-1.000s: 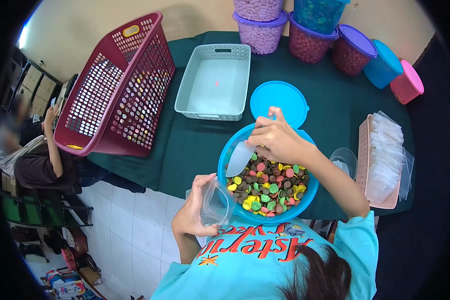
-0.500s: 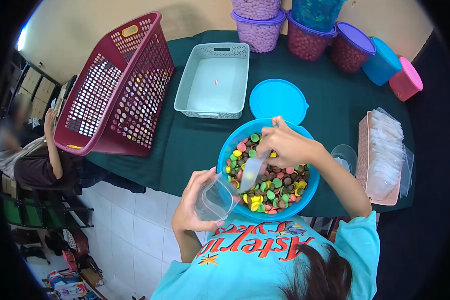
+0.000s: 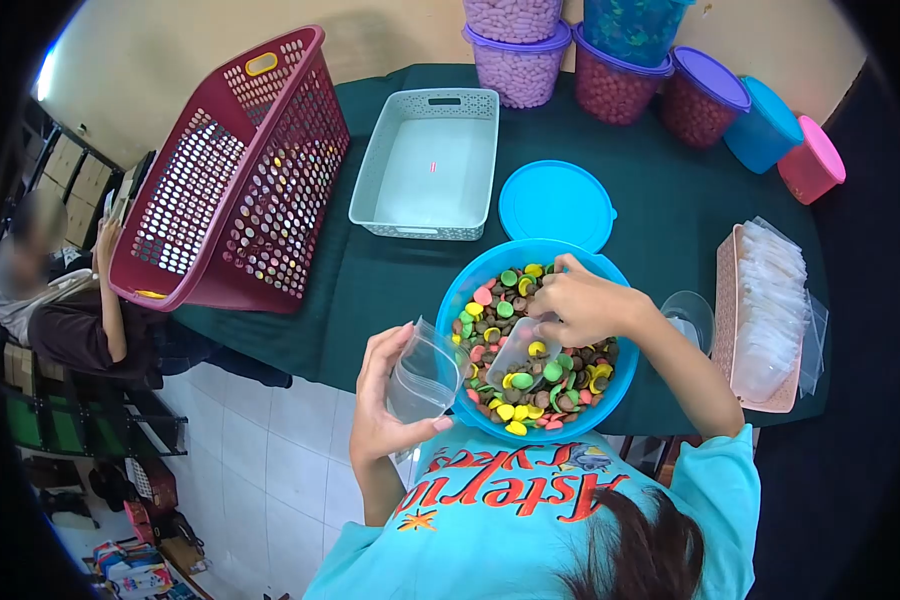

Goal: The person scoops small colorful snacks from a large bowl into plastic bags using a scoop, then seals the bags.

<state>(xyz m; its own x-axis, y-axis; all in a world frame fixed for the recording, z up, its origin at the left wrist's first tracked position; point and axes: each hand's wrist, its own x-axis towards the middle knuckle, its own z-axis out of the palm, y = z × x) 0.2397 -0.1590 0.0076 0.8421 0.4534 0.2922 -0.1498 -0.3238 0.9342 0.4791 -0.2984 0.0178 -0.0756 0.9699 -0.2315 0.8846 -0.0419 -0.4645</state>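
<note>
A blue tub (image 3: 625,385) holds many small round candies (image 3: 570,395) in brown, green, yellow and pink. My right hand (image 3: 585,305) is closed on a translucent plastic scoop (image 3: 515,355), which lies among the candies with a few of them in it. At the tub's left rim, my left hand (image 3: 385,395) grips a clear plastic pouch (image 3: 422,380), its mouth tilted toward the tub. No candies show inside the pouch.
Behind the tub lies a blue lid (image 3: 557,206), beside a pale grey-green basket (image 3: 425,160). A maroon laundry basket (image 3: 280,215) stands left. Lidded tubs (image 3: 705,100) line the back. Stacked pouches fill a pink basket (image 3: 782,395) at right. Another person (image 3: 80,310) is at far left.
The scoop has moved from beside the pouch's mouth down into the candies, slightly right. My left hand with the pouch has shifted a little left, away from the scoop.
</note>
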